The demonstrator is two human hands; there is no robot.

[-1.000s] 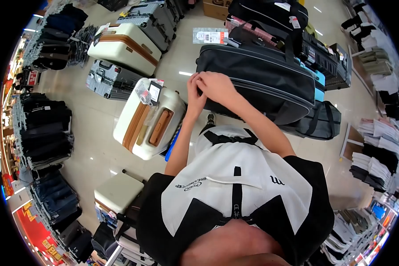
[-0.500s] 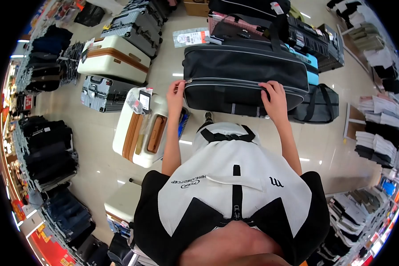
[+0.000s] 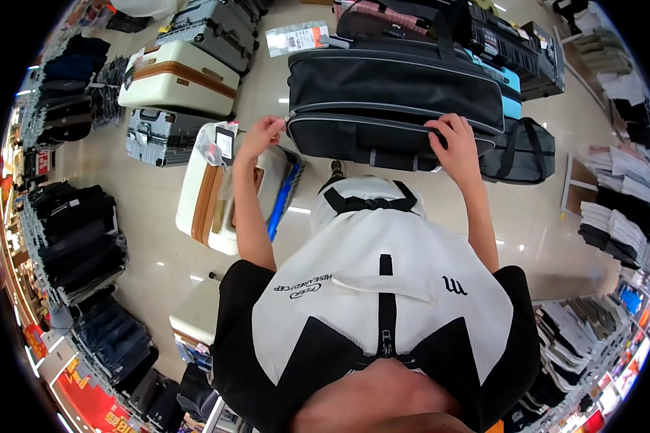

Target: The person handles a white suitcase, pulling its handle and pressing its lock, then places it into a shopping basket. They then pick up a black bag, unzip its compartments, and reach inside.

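Note:
A large black duffel bag (image 3: 393,79) with grey piping stands in front of me, with a dark gap showing along its front zipper. At the bag's left end, my left hand (image 3: 266,132) is closed in a pinch on the zipper pull (image 3: 291,115), which is mostly covered by my fingertips. My right hand (image 3: 455,143) grips the upper edge of the bag's front panel (image 3: 401,141) near its right end, fingers curled over it. A paper price tag (image 3: 296,38) lies at the bag's upper left.
Cream suitcases (image 3: 184,79) and a grey suitcase (image 3: 162,137) stand to the left. A dark grey bag (image 3: 520,153) and a light-blue suitcase (image 3: 511,97) sit to the right. Clothes racks (image 3: 72,242) and shelves of folded clothes (image 3: 614,187) line both sides.
My left hand has moved left and slightly up, past the bag's left end. The gap along the zipper has widened. My right hand still holds the front panel's edge.

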